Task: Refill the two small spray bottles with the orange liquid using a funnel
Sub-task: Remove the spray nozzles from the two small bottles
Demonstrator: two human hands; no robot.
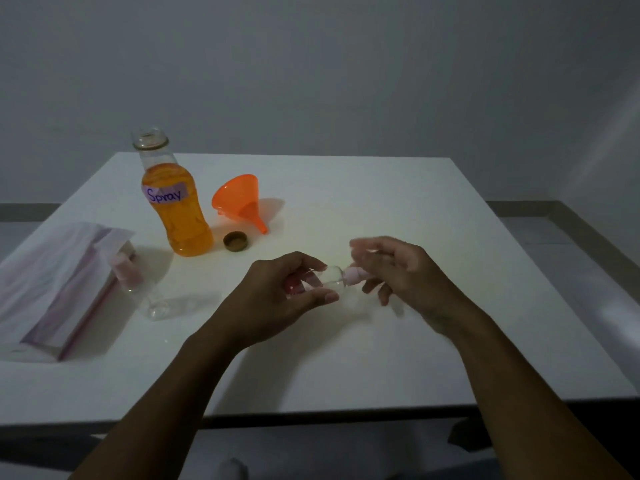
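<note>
Bare white tabletop (398, 209) lies open to the right and rear right. On the left, obstacles cluster: an uncapped orange bottle (176, 206), a funnel (240, 199) lying on its side, a loose cap (236, 241), a plastic pouch (52, 282), and a small spray bottle (126, 271) beside it.

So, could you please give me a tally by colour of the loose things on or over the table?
Orange: 2, the big bottle of orange liquid and the funnel
Brown: 1, the cap
Clear with pink top: 2, the spray bottle held in both hands, and the standing spray bottle
Clear: 1, the lying cover
Pinkish: 1, the zip bag
Total: 7
</note>
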